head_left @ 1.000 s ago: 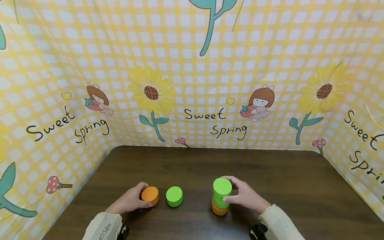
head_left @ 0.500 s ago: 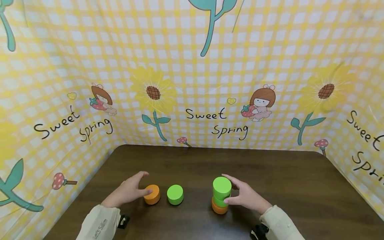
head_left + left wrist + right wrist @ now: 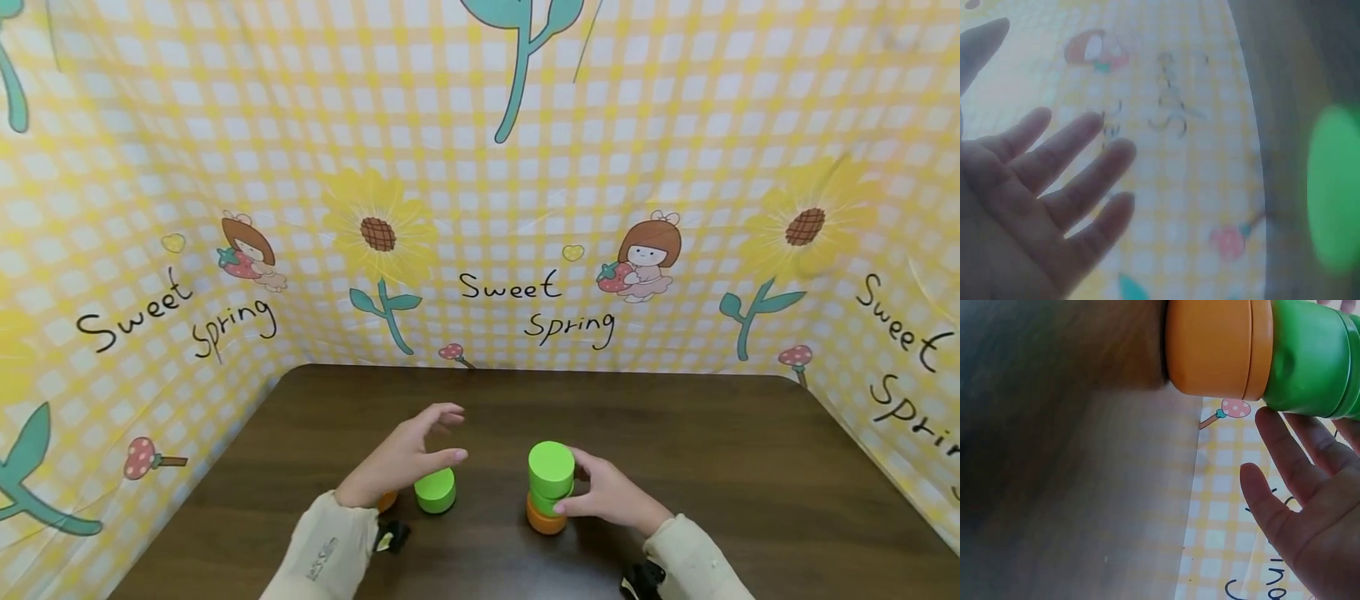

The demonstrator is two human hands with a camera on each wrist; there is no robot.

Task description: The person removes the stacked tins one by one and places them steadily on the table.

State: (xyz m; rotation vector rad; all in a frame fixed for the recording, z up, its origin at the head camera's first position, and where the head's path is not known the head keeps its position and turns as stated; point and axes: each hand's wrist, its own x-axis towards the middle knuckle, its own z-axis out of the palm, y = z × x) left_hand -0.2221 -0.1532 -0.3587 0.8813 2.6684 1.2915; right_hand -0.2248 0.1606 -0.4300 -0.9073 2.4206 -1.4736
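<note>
My right hand [image 3: 611, 496] holds the side of a stack of squat round jars. Its thumb lies along the near side of the middle green jar [image 3: 1310, 359], the other fingers behind. An orange jar [image 3: 546, 514] forms the base on the table, and another green jar [image 3: 551, 465] tops the stack. Seams near the jars' ends show in the right wrist view. My left hand [image 3: 408, 454], fingers spread and holding nothing, hovers over a separate green jar [image 3: 436, 492]. Behind my left wrist a second orange jar [image 3: 386, 502] is mostly hidden.
The dark wood table [image 3: 675, 433] has rounded far corners. A yellow checked cloth [image 3: 510, 200] with printed flowers hangs round its back and sides. Dark wrist straps [image 3: 643, 579] sit at the cuffs of the pale sleeves [image 3: 697, 558].
My left hand has let go of the separate orange jar, lifted, and moved right over the separate green jar. The right hand stays at the stack, almost unmoved.
</note>
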